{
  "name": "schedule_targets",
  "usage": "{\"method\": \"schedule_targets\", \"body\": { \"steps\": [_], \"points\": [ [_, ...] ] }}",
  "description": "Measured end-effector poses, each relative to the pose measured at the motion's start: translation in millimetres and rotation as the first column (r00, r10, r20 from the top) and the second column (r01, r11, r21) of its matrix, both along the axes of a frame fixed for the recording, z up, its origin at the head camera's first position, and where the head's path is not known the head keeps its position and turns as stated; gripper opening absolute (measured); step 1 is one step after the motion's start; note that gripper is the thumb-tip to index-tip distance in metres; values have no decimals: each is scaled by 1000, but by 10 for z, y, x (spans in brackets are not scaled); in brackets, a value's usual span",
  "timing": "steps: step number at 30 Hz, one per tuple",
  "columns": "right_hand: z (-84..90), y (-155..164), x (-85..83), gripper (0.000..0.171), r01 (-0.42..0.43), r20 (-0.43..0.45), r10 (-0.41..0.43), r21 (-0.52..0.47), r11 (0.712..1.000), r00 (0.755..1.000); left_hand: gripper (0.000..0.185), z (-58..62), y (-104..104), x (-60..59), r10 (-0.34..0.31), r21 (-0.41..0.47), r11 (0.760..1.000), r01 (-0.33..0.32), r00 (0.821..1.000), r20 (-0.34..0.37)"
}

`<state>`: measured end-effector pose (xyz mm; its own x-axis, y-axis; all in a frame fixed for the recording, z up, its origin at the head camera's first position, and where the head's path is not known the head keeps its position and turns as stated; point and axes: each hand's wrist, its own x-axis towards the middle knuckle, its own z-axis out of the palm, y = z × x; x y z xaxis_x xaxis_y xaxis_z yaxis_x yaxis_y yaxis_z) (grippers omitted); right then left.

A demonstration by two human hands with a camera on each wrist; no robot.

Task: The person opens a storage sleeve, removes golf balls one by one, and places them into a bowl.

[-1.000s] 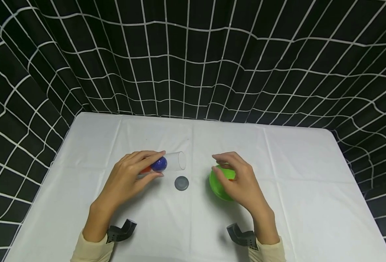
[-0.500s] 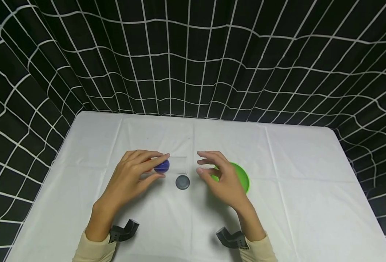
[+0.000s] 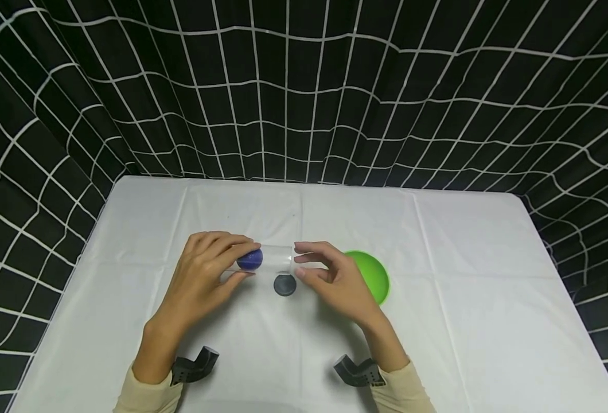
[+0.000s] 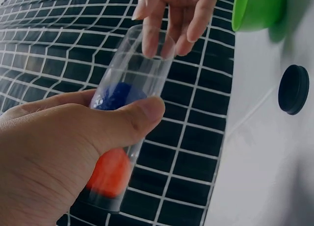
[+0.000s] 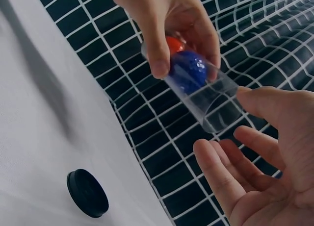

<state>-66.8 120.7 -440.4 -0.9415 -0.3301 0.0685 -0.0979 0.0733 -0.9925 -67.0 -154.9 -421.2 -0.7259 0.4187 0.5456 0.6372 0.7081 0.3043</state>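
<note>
Your right hand (image 3: 342, 281) is leaving the green bowl (image 3: 373, 275) and coming across to the open mouth of the clear tube (image 3: 275, 259) — your left hand (image 3: 203, 275) is staying put, thumb and fingers curled round that tube, which is lying sideways above the white table (image 3: 464, 321) with the orange ball (image 4: 109, 173) and blue ball (image 3: 250, 259) inside. The right fingers are loosely spread, cupping the opening and pinching nothing. The black cap (image 3: 285, 284) is lying just below — so the tube is open.

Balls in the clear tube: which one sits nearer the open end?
The blue ball. It lies on the side of the tube toward the open mouth, where the right hand is, while the orange ball sits behind it, under the left hand.
</note>
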Motion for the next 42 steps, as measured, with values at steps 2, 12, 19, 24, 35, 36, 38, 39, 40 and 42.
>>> {"method": "schedule_targets", "body": {
  "steps": [2, 12, 19, 24, 35, 36, 38, 39, 40, 42],
  "points": [
    [-1, -8, -4, 45, -7, 5, 7, -8, 1000, 1000, 48, 11, 4, -2, 5, -3, 1000, -5, 1000, -11],
    [-7, -35, 1, 42, -21, 38, 21, 6, 1000, 999, 48, 40, 37, 12, -3, -23, 1000, 2, 999, -41],
    [-15, -49, 4, 43, -26, 42, 26, -9, 1000, 999, 50, 36, 23, 6, -9, -11, 1000, 9, 999, -36],
    [-12, -58, 6, 44, -20, 30, 20, 11, 1000, 999, 49, 31, 15, 13, -6, -11, 1000, 6, 1000, -18],
    [-1, -47, 9, 46, -19, 14, 19, -12, 1000, 1000, 48, 12, 16, 11, 5, -4, 1000, -5, 1000, 1],
    [2, -38, 11, 46, -17, 17, 17, -17, 1000, 1000, 48, 4, 17, 9, 4, 5, 1000, -4, 1000, 6],
    [15, -21, 12, 46, -14, 16, 14, -26, 1000, 1000, 47, -13, 19, 2, 0, 23, 1000, 0, 1000, 22],
    [20, -11, 12, 46, -13, 15, 13, -32, 999, 1000, 47, -21, 19, -1, -2, 31, 1000, 1, 999, 33],
    [20, 1, 12, 46, -10, 11, 11, -35, 999, 1000, 47, -30, 18, -7, -3, 37, 999, 1, 999, 44],
    [31, 32, 10, 46, -3, 1, 3, -41, 999, 1000, 46, -46, 16, -17, -6, 53, 999, 2, 998, 66]
  ]
}}
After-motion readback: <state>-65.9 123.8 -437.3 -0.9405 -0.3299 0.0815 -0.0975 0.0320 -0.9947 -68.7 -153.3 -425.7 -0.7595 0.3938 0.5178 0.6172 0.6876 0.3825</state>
